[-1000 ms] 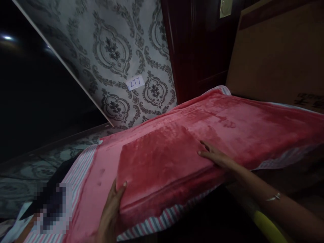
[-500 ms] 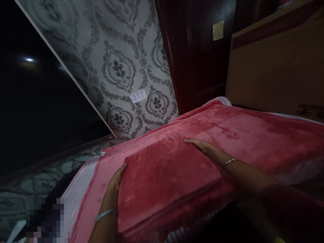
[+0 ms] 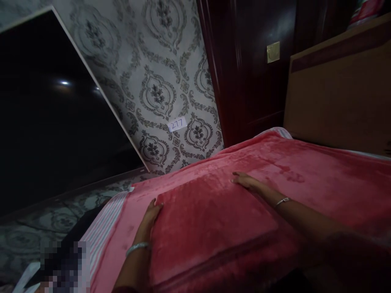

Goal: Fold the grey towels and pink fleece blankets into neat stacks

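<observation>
A folded square of red plush blanket lies on top of a larger spread red blanket with a striped border. My left hand rests against the fold's left edge, fingers stretched flat, a bangle on the wrist. At the fold's far right corner lies my right hand, flat on the fabric, fingers extended, a bracelet on its wrist. Neither hand holds anything.
Patterned grey wallpaper carries a small label reading 277. A dark glossy panel leans at left. A dark red wooden door and a brown headboard stand behind the blanket.
Both hands slid forward along the folded blanket's edges toward its far side. The view has tilted down and shifted, so the wall and door sit lower in frame.
</observation>
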Tool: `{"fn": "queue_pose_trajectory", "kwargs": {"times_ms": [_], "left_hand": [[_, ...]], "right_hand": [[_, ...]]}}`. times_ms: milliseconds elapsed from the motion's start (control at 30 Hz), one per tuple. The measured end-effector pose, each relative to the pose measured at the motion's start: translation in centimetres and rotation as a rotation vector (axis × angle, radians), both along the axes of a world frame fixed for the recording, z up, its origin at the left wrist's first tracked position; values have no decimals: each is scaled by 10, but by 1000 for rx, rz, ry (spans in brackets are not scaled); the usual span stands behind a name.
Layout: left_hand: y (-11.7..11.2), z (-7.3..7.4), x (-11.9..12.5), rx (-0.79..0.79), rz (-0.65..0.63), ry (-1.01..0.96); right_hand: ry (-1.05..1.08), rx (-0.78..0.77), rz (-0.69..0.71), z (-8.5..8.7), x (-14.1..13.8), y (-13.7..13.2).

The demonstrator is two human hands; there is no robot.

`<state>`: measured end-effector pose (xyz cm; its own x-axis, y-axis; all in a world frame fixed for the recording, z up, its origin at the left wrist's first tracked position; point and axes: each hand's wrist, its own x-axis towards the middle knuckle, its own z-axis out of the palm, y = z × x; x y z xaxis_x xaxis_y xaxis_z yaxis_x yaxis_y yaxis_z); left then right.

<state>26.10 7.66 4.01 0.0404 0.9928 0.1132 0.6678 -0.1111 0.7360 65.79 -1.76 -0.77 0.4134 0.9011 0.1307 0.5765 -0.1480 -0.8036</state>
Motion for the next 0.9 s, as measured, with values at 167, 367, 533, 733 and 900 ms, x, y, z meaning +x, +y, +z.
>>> {"fn": "queue_pose_trajectory", "kwargs": {"times_ms": [167, 367, 533, 733, 900], "left_hand": [[14, 26, 49, 56, -32, 295], [12, -25, 101, 118, -222, 639], [10, -52, 97, 105, -241, 737], [15, -53, 98, 92, -252, 736], [12, -53, 98, 87, -244, 724]], "right_hand": [[-272, -35, 3, 34, -40, 37], [-582, -63, 76, 2, -100, 50], [-694, -101, 51, -24, -99, 47], [-700, -139, 70, -22, -97, 52], [-704, -111, 58, -28, -98, 52]]}}
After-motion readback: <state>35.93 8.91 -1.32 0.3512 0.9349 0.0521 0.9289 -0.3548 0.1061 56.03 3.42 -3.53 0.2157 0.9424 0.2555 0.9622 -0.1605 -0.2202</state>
